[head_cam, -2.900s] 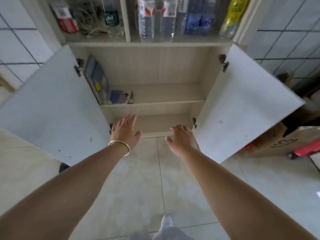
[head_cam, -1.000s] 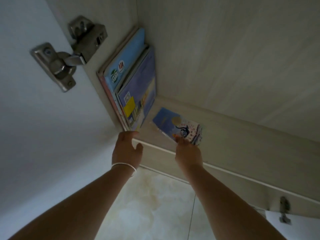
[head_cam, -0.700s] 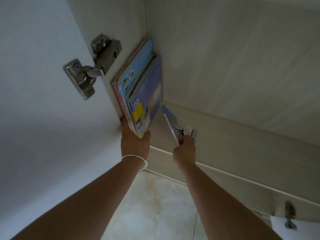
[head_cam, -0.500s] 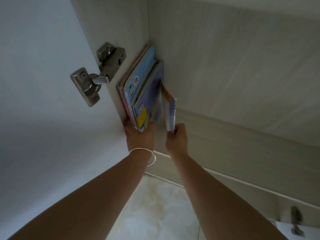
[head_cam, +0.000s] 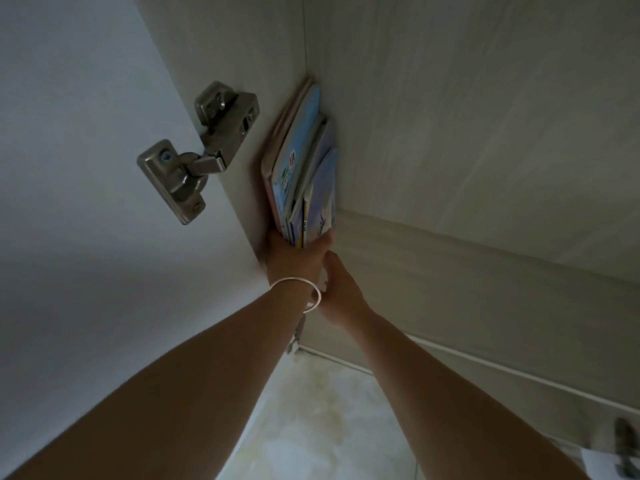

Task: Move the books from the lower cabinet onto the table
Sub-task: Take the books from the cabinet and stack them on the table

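Observation:
Several thin books [head_cam: 304, 168] stand on edge against the left inner wall of the lower cabinet, pink, light blue and purple covers showing. My left hand [head_cam: 294, 261], with a silver bangle on the wrist, grips the bottom of the stack, thumb across the front cover. My right hand [head_cam: 343, 292] lies just below and to the right, thumb straight, touching the left wrist; its fingers are partly hidden behind that wrist. The small illustrated book now stands at the front of the stack.
The open white cabinet door [head_cam: 86, 168] fills the left, with a metal hinge [head_cam: 197, 154] close to the books. The wooden shelf [head_cam: 467, 265] runs to the right. Pale tiled floor [head_cam: 329, 427] shows below, and another hinge [head_cam: 623, 441] at the bottom right.
My right hand stood the small book up, pushed it against the stack and let go. My left hand closed round the stack's bottom. The view moved closer into the cabinet.

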